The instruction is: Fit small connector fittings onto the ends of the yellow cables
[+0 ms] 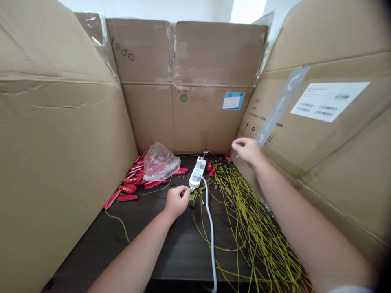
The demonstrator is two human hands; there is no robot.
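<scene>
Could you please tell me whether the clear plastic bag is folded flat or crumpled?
Crumpled: the bag bulges upward, with uneven creases.

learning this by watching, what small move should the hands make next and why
Probably lower the right hand toward the yellow wires: it is raised beside the cardboard wall, while they lie bunched on the table below it.

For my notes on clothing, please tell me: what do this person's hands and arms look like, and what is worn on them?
Left hand and right hand: no gloves, rings or watch visible. Forearms uncovered; a pale edge by the right one is probably a sleeve.
</scene>
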